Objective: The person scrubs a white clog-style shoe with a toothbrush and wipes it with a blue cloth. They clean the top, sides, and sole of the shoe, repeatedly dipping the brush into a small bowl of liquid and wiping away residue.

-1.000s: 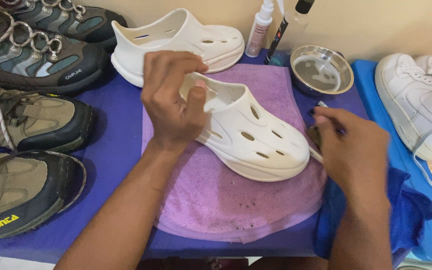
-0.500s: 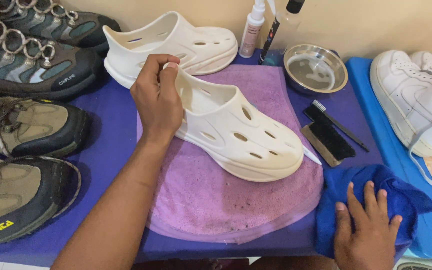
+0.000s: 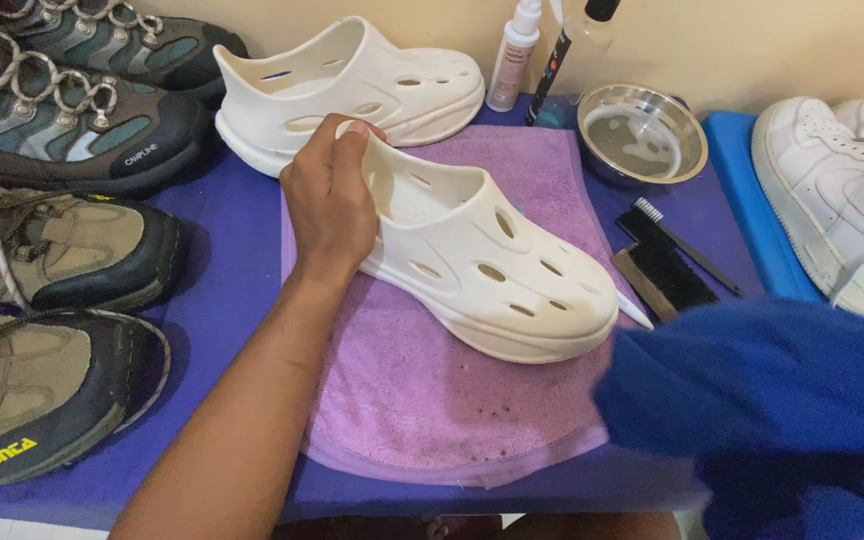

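White clog point(image 3: 482, 270) on purple towel point(image 3: 432, 400), left hand point(image 3: 327, 200) gripping heel, right probably behind blue cloth point(image 3: 772, 410)

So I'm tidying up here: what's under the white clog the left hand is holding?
The white clog, gripped at its heel by the left hand, rests on a purple towel over a blue mat. The towel directly beneath its sole is hidden.

Two white foam clogs point(image 3: 482, 260) point(image 3: 352, 85) sit at the centre and twelve o'clock, and four laced hiking shoes point(image 3: 62, 250) fill nine o'clock. At three o'clock are two white sneakers point(image 3: 832, 190), two brushes point(image 3: 667, 265), one steel bowl point(image 3: 642, 135), two bottles point(image 3: 512, 55), plus one purple towel point(image 3: 432, 420) and one blue cloth point(image 3: 782, 410).
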